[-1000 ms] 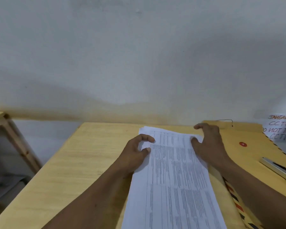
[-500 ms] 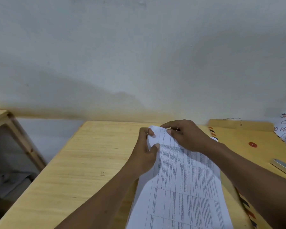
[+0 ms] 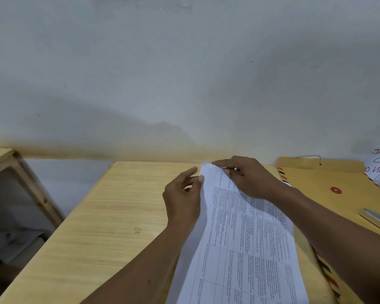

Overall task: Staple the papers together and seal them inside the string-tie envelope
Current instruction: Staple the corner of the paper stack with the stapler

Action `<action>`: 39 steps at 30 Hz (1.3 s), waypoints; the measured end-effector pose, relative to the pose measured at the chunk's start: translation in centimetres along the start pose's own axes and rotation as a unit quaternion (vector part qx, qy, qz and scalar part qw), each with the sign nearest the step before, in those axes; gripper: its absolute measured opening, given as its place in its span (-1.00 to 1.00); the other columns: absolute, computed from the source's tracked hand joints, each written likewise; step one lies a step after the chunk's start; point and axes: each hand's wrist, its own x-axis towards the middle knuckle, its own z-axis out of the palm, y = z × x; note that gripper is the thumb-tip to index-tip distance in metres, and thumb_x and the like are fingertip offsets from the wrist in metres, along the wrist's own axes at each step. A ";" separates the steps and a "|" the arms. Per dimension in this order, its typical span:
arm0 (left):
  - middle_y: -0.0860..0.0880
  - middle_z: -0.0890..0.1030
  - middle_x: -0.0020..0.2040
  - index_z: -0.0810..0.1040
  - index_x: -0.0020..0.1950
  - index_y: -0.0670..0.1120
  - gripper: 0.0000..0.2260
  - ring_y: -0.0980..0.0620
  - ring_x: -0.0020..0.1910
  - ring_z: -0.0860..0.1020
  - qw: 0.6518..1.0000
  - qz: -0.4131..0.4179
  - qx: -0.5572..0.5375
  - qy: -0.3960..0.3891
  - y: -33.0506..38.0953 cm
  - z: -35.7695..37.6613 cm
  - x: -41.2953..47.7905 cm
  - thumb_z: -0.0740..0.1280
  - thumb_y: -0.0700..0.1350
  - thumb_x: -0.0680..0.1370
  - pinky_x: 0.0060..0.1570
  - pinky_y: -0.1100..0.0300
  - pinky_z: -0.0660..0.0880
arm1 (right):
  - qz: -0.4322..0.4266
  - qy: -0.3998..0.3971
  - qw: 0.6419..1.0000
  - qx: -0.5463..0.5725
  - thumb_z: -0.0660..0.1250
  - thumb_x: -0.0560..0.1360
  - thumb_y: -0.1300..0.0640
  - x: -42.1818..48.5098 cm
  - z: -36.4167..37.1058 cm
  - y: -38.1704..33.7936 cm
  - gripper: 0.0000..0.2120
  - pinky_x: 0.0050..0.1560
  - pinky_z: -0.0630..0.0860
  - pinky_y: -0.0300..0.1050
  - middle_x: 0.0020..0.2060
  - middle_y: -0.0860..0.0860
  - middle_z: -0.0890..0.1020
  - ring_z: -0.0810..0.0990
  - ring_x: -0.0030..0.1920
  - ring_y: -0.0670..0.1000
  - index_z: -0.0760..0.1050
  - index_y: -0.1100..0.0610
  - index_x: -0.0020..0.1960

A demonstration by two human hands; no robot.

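Head camera, looking down over a pale wooden table (image 3: 110,216) set against a grey-white wall. The papers (image 3: 246,249) are lying lengthwise on the table, running from 6 o'clock at the bottom edge up toward the middle of the view. They are white sheets printed with a ruled grid of boxes, filled with small dark text too fine to read. A blank pale strip is showing along their left side.

Your right hand (image 3: 250,178) is reaching in from 4 o'clock and lying across the far end of the papers, its fingertips pinching the far left corner. Your left hand (image 3: 182,198) is coming in from 7 o'clock with fingers loose and spread, holding nothing. One of its fingertips is touching the papers' left edge, near the right hand.

The envelope (image 3: 329,194) is lying flat at 3 o'clock, just beside the papers. It is tan, with red and dark stripes along its edges, a red disc (image 3: 335,190) on its face and a thin dark string (image 3: 312,157) looping above its far flap. A silver bar (image 3: 375,220) is resting on it, cut off by the frame.
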 end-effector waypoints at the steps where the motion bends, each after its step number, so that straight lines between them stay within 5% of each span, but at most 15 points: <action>1: 0.19 0.71 -0.15 0.69 0.02 0.13 -0.82 0.30 -0.14 0.64 1.000 -0.005 0.003 -0.002 0.1 0.0 0.0 0.49 -0.14 0.50 -0.10 0.39 0.53 | -0.001 0.000 1.000 0.000 0.19 0.63 0.22 0.0 0.0 0.0 -0.64 -0.08 0.29 -0.43 -0.14 -0.16 0.53 0.47 -0.05 -0.13 0.55 -0.06 0.33; 10: 0.19 0.73 -0.10 0.74 0.00 0.07 -0.86 0.26 -0.11 0.67 0.999 -0.034 -0.032 -0.012 -0.5 0.5 0.1 0.48 -0.16 0.51 -0.02 0.29 0.55 | -0.004 0.032 0.999 0.015 0.23 0.60 0.25 0.1 0.5 -0.4 -0.65 0.07 0.44 -0.12 -0.06 -0.03 0.64 0.53 0.01 -0.03 0.61 -0.05 0.27; 14: 0.19 0.71 -0.18 0.71 -0.09 0.10 -0.85 0.27 -0.15 0.64 0.998 -0.032 -0.057 0.011 -0.4 0.7 -0.2 0.47 -0.18 0.52 -0.17 0.44 0.50 | 0.007 0.065 0.997 0.044 0.30 0.57 0.19 0.2 0.8 -0.3 -0.74 -0.09 0.41 -0.20 -0.17 -0.13 0.65 0.53 -0.19 -0.15 0.63 -0.08 0.15; 19: 0.13 0.71 -0.19 0.71 -0.12 0.10 -0.89 0.23 -0.15 0.64 0.996 -0.053 -0.066 0.037 -0.7 0.9 -0.4 0.49 -0.14 0.50 -0.11 0.34 0.52 | 0.011 0.092 0.994 0.051 0.36 0.53 0.21 0.4 0.9 -0.4 -0.85 -0.21 0.36 -0.34 -0.35 -0.24 0.60 0.53 -0.30 -0.24 0.67 0.02 -0.03; 29: 0.18 0.72 -0.13 0.73 -0.04 0.05 -0.92 0.24 -0.11 0.65 1.000 -0.023 -0.011 -0.016 -0.8 0.4 0.1 0.49 -0.11 0.51 -0.02 0.24 0.57 | 0.017 0.078 0.996 0.046 0.35 0.52 0.18 -0.1 1.0 0.0 -0.84 -0.06 0.53 -0.13 -0.20 -0.08 0.71 0.63 -0.13 -0.02 0.67 -0.02 -0.03; 35: 0.29 0.68 -0.12 0.70 -0.03 0.10 -0.86 0.17 -0.08 0.66 1.000 0.004 -0.009 0.008 -0.8 0.9 -0.6 0.45 -0.15 0.53 -0.07 0.27 0.58 | 0.021 0.077 0.996 0.040 0.37 0.52 0.15 0.2 0.9 -0.1 -0.87 -0.19 0.38 -0.24 -0.33 -0.19 0.62 0.55 -0.24 -0.14 0.67 -0.04 -0.06; 39: 0.16 0.70 -0.14 0.71 -0.05 0.09 -0.87 0.24 -0.08 0.64 1.000 -0.003 0.002 0.000 -0.7 0.7 -0.4 0.45 -0.15 0.52 -0.22 0.43 0.51 | 0.021 0.070 0.997 0.037 0.37 0.53 0.18 0.2 0.7 -0.1 -0.88 -0.19 0.35 -0.28 -0.34 -0.21 0.59 0.52 -0.26 -0.19 0.68 0.03 -0.05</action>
